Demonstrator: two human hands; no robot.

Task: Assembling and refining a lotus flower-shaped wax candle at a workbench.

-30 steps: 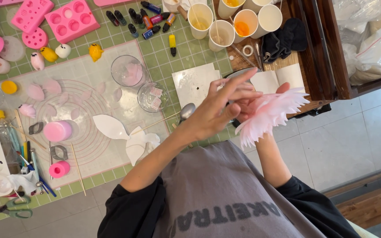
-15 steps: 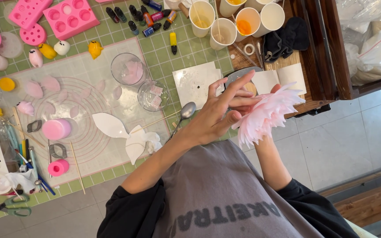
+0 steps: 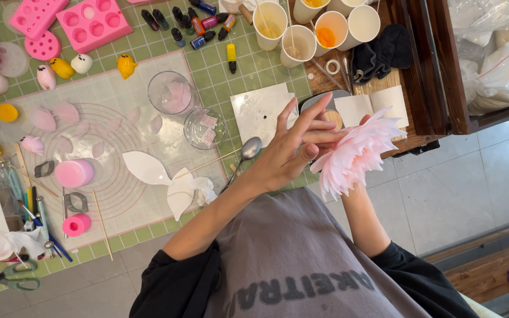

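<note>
Head view: the right hand [image 3: 331, 138] grips a pink petalled flower [image 3: 357, 153] from beneath, at three o'clock of centre, just off the worktop [image 3: 219, 88] edge. The left hand [image 3: 293, 150], fingers [image 3: 310, 115] spread open, touches the flower's nine o'clock side. A spoon [image 3: 248, 148] lies near.

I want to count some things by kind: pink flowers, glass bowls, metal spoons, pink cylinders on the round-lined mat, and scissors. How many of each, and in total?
pink flower: 1
glass bowls: 2
metal spoon: 1
pink cylinders: 2
scissors: 1
Total: 7
</note>
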